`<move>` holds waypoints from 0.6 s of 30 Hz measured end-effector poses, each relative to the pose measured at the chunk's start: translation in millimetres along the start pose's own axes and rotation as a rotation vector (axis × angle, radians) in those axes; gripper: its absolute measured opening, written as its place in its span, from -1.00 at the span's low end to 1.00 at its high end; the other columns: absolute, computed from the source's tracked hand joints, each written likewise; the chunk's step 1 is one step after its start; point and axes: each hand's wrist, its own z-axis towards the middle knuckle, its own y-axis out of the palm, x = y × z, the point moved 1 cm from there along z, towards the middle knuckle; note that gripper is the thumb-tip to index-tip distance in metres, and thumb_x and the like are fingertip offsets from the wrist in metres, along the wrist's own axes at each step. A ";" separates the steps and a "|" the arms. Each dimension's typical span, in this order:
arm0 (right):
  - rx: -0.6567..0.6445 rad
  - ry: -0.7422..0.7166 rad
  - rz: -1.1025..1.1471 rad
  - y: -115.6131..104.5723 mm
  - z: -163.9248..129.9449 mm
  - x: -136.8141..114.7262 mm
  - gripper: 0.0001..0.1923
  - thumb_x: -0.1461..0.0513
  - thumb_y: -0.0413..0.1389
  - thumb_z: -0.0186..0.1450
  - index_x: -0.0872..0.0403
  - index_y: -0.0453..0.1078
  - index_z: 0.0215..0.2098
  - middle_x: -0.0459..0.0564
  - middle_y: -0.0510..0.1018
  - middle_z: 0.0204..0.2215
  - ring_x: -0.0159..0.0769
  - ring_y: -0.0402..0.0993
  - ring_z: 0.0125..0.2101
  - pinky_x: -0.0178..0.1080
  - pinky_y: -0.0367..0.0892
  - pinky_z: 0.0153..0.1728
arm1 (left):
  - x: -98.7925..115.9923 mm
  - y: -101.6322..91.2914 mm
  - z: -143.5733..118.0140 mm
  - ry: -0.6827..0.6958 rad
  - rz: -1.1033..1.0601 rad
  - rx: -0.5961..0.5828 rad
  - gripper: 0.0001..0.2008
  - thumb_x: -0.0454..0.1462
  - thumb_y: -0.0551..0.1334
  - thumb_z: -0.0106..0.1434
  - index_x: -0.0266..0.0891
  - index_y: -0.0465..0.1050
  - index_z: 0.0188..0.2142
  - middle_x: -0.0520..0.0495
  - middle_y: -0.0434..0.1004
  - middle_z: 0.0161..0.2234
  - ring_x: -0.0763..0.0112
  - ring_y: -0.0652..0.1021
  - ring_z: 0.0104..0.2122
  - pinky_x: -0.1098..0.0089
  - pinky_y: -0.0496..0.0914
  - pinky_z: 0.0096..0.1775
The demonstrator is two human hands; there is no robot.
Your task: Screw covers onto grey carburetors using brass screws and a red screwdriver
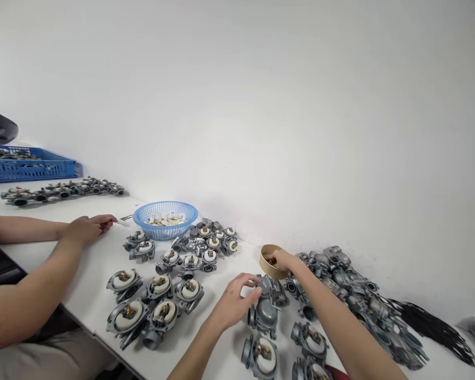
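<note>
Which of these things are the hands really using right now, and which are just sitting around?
In use:
- left hand resting on a grey carburetor
- right hand reaching into the small tan round tub

Just lying about:
- blue basket of small parts
- blue crate
- pile of grey carburetors by the wall
- black rubber rings
- another person's hand

I see a blue mesh basket [165,219] of small pale parts on the white tabletop [98,264]. A blue crate [31,163] sits far left, a row of carburetors [61,190] beside it. Black rubber rings [431,324] lie heaped at right. A co-worker's hand [87,228] rests near the basket.
</note>
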 end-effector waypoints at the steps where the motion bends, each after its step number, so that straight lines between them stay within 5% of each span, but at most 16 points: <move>1: -0.039 0.000 -0.014 3.3 2.8 -0.2 -0.69 0.11 0.20 0.47 0.07 0.46 0.11 0.06 0.56 0.06 -0.18 0.57 -0.05 -0.06 0.55 -0.05 | 1.3 -0.9 0.3 0.021 0.015 0.027 -0.65 0.01 0.14 0.44 -0.09 0.54 0.02 -0.13 0.55 0.09 0.16 0.54 0.07 0.31 0.51 -0.13; 4: -0.141 0.010 -0.040 8.4 9.0 0.1 -0.66 0.11 0.21 0.46 0.08 0.46 0.12 0.07 0.54 0.09 -0.13 0.56 -0.01 -0.03 0.54 -0.02 | 5.8 -3.4 0.4 0.081 0.090 0.079 -0.65 -0.04 0.06 0.50 -0.10 0.57 -0.07 -0.09 0.59 -0.03 0.22 0.56 -0.05 0.33 0.47 -0.19; 11: -0.128 0.079 -0.013 10.8 11.0 10.4 -0.66 0.10 0.20 0.46 0.06 0.45 0.14 0.08 0.52 0.13 -0.13 0.55 0.01 -0.03 0.53 -0.01 | 4.5 -3.3 -0.3 0.128 0.302 0.143 -0.62 -0.10 -0.02 0.54 -0.13 0.53 -0.20 -0.06 0.55 -0.22 0.28 0.53 -0.28 0.26 0.39 -0.15; 18: -0.083 0.125 0.035 12.9 6.2 14.9 -0.70 0.10 0.19 0.47 0.03 0.47 0.12 0.07 0.52 0.14 -0.14 0.54 0.01 -0.05 0.53 0.01 | -0.4 -2.3 1.5 0.124 0.385 0.139 -0.64 -0.13 -0.01 0.54 -0.12 0.52 -0.22 -0.04 0.54 -0.26 0.25 0.54 -0.24 0.25 0.37 -0.11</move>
